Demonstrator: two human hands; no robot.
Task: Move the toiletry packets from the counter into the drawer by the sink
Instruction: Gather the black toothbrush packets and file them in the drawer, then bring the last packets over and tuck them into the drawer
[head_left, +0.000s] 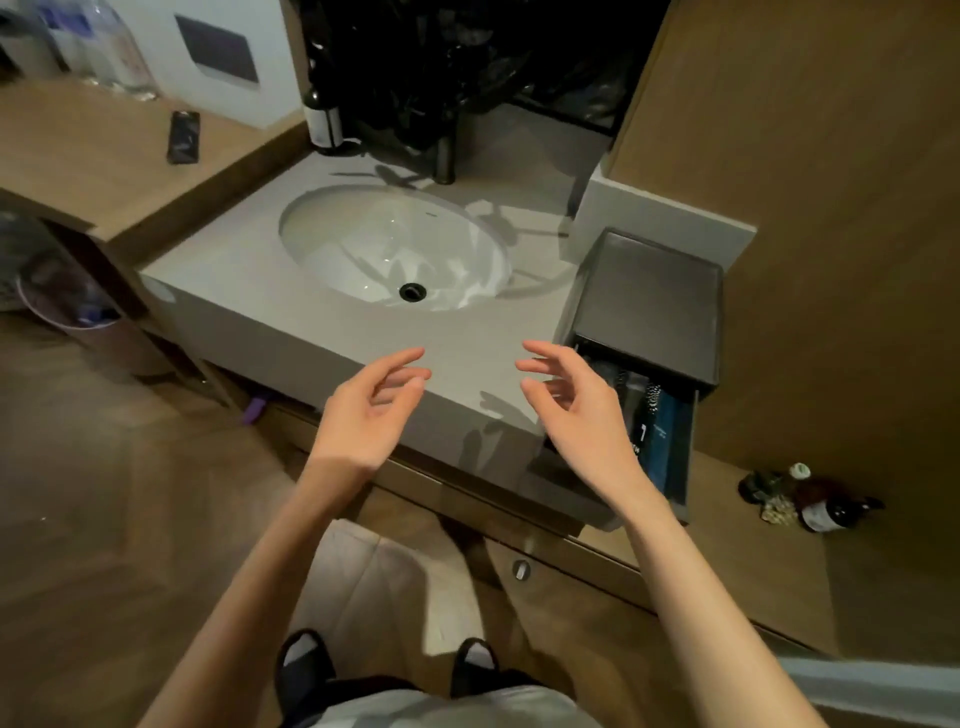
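Note:
A dark box stands on the grey counter right of the sink, and its drawer is pulled out toward me. Several dark and blue toiletry packets stand on edge inside the drawer. One dark packet lies flat on the wooden shelf at the far left. My left hand hovers open over the counter's front edge, holding nothing. My right hand is open too, just left of the open drawer and partly covering its near corner.
A white oval sink with a black drain sits mid-counter, a dark faucet behind it. Black plastic hangs over the mirror area. Bottles lie on the low wooden ledge at right. A bin stands on the floor at left.

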